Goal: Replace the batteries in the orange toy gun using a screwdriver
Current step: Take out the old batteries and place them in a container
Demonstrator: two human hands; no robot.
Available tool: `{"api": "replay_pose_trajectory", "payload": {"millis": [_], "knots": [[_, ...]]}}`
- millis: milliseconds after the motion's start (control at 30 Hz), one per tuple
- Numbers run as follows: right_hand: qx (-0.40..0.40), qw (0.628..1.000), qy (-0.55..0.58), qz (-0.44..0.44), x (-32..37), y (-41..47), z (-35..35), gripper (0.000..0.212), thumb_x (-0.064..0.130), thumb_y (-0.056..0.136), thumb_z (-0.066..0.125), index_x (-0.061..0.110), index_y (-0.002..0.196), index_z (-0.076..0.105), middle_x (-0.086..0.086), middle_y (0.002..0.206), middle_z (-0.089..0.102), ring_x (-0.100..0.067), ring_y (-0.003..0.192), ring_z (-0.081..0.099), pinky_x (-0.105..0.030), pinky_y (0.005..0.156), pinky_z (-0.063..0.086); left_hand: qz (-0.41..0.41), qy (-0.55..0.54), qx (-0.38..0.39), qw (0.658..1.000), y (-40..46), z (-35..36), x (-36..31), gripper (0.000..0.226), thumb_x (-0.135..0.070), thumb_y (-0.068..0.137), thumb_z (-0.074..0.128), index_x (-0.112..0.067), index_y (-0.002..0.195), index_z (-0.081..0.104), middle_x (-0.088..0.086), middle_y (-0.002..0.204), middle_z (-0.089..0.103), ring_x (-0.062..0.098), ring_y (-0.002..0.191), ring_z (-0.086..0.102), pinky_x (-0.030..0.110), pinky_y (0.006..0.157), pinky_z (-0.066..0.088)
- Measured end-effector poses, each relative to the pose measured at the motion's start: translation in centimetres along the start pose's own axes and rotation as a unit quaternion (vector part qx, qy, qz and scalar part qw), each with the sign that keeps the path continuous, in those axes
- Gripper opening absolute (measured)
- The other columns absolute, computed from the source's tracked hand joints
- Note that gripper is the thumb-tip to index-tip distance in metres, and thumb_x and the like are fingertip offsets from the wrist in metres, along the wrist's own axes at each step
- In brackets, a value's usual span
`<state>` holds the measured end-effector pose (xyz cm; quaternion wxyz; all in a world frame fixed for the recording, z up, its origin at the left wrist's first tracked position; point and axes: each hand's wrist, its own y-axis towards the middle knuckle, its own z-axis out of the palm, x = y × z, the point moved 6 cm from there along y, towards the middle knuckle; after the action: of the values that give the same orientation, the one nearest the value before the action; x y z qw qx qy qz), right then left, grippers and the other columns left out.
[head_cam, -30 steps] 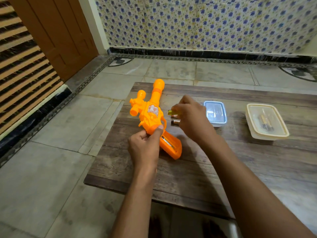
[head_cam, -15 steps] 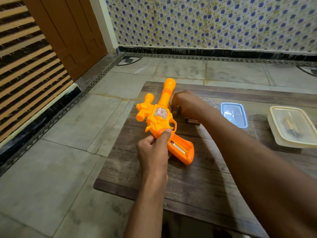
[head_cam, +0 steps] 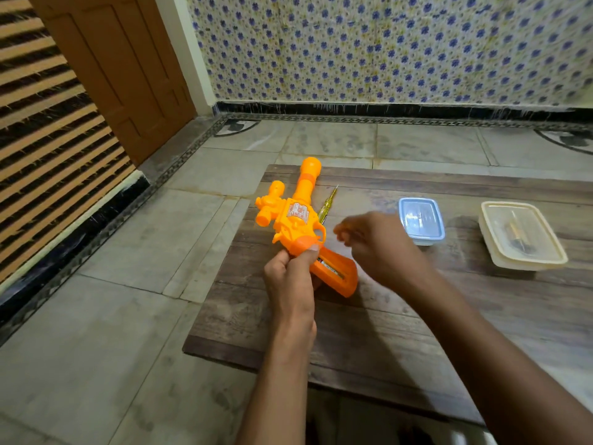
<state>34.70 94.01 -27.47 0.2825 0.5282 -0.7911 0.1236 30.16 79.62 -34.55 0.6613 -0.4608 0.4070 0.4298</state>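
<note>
The orange toy gun (head_cam: 296, 220) lies on the wooden table (head_cam: 385, 342), barrel pointing away. My left hand (head_cam: 290, 281) grips it just above the handle. The handle's battery compartment is open, with a battery (head_cam: 330, 269) showing inside. A yellow-green screwdriver (head_cam: 326, 205) lies on the table to the right of the barrel. My right hand (head_cam: 382, 248) hovers to the right of the gun, blurred, fingers curled; whether it holds anything is unclear. It touches neither the screwdriver nor the gun.
A small clear box with a blue lid (head_cam: 420, 220) stands behind my right hand. A larger cream box (head_cam: 519, 236) with dark items inside sits at the right. The table's left edge runs close to the gun, with tiled floor beyond.
My right hand carried the screwdriver to a spot beside the barrel, let it go, and pulled back to the right. My left hand kept its grip on the gun.
</note>
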Motion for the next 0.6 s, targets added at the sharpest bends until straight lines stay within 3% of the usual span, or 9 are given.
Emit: {"api": "replay_pose_trajectory", "payload": {"millis": [133, 200, 233, 300, 333, 433, 533, 600], "knots": [[-0.012, 0.995, 0.087, 0.038, -0.4, -3.4, 0.3, 0.024, 0.013, 0.098, 0.059, 0.019, 0.109, 0.080, -0.008, 0.095, 0.079, -0.022, 0.090, 0.072, -0.035, 0.082, 0.056, 0.047, 0.001, 0.018, 0.999, -0.6, 0.9, -0.4, 0.008, -0.021, 0.090, 0.077, -0.015, 0.095, 0.079, 0.012, 0.094, 0.080, 0.035, 0.092, 0.076, 0.046, 0.072, 0.064], [-0.026, 0.985, 0.158, 0.068, -1.0, -4.0, 0.9, 0.025, 0.020, 0.099, 0.058, 0.024, 0.110, 0.080, -0.002, 0.093, 0.079, -0.015, 0.089, 0.072, -0.030, 0.081, 0.056, 0.083, 0.019, 0.014, 0.996, -0.6, 1.3, -0.8, 0.007, -0.024, 0.087, 0.081, -0.017, 0.090, 0.080, 0.011, 0.089, 0.080, 0.028, 0.085, 0.076, 0.055, 0.078, 0.061], [-0.032, 0.970, 0.223, 0.089, -1.5, -4.2, 1.2, 0.025, 0.023, 0.098, 0.058, 0.027, 0.109, 0.080, 0.000, 0.094, 0.080, -0.014, 0.092, 0.073, -0.034, 0.086, 0.058, 0.100, 0.030, 0.009, 0.994, -0.7, 1.7, -1.0, 0.006, -0.026, 0.086, 0.083, -0.020, 0.086, 0.080, 0.007, 0.086, 0.080, 0.022, 0.081, 0.074, 0.054, 0.078, 0.061], [-0.047, 0.916, 0.374, 0.137, -2.2, -4.7, 1.9, 0.026, 0.022, 0.097, 0.056, 0.026, 0.103, 0.081, -0.002, 0.097, 0.081, -0.022, 0.098, 0.076, -0.049, 0.092, 0.059, 0.134, 0.053, -0.006, 0.990, -1.0, 2.5, -1.5, 0.012, -0.032, 0.082, 0.086, -0.023, 0.087, 0.081, 0.000, 0.081, 0.079, 0.014, 0.075, 0.072, 0.044, 0.074, 0.062], [-0.050, 0.880, 0.444, 0.162, -2.7, -5.0, 2.0, 0.027, 0.016, 0.100, 0.055, 0.021, 0.103, 0.081, -0.005, 0.098, 0.081, -0.027, 0.101, 0.076, -0.050, 0.091, 0.060, 0.151, 0.066, -0.011, 0.986, -1.3, 3.2, -1.7, 0.018, -0.035, 0.080, 0.087, -0.023, 0.092, 0.081, -0.003, 0.080, 0.079, 0.011, 0.074, 0.072, 0.040, 0.073, 0.061], [-0.024, 0.789, 0.575, 0.217, -2.7, -5.8, 2.1, 0.031, 0.005, 0.106, 0.046, 0.009, 0.106, 0.077, -0.011, 0.100, 0.080, -0.026, 0.099, 0.077, -0.039, 0.085, 0.060, 0.185, 0.096, -0.017, 0.978, -1.7, 4.7, -1.8, 0.036, -0.039, 0.076, 0.090, -0.023, 0.106, 0.080, -0.006, 0.083, 0.080, 0.010, 0.078, 0.075, 0.037, 0.076, 0.063], [0.016, 0.726, 0.643, 0.244, -2.5, -6.2, 2.3, 0.033, 0.006, 0.106, 0.042, 0.004, 0.105, 0.075, -0.013, 0.090, 0.076, -0.017, 0.073, 0.071, -0.034, 0.075, 0.056, 0.222, 0.131, -0.016, 0.966, -1.8, 5.8, -1.8, 0.045, -0.042, 0.072, 0.091, -0.025, 0.112, 0.079, -0.002, 0.094, 0.079, 0.014, 0.083, 0.076, 0.042, 0.077, 0.064], [0.032, 0.670, 0.693, 0.264, -2.5, -6.4, 2.5, 0.034, 0.006, 0.105, 0.039, 0.005, 0.102, 0.073, -0.011, 0.085, 0.075, -0.017, 0.070, 0.071, -0.034, 0.072, 0.055, 0.258, 0.172, -0.015, 0.951, -2.1, 6.5, -1.9, 0.044, -0.041, 0.070, 0.093, -0.026, 0.110, 0.079, -0.004, 0.100, 0.075, 0.011, 0.086, 0.073, 0.038, 0.079, 0.062]]}}
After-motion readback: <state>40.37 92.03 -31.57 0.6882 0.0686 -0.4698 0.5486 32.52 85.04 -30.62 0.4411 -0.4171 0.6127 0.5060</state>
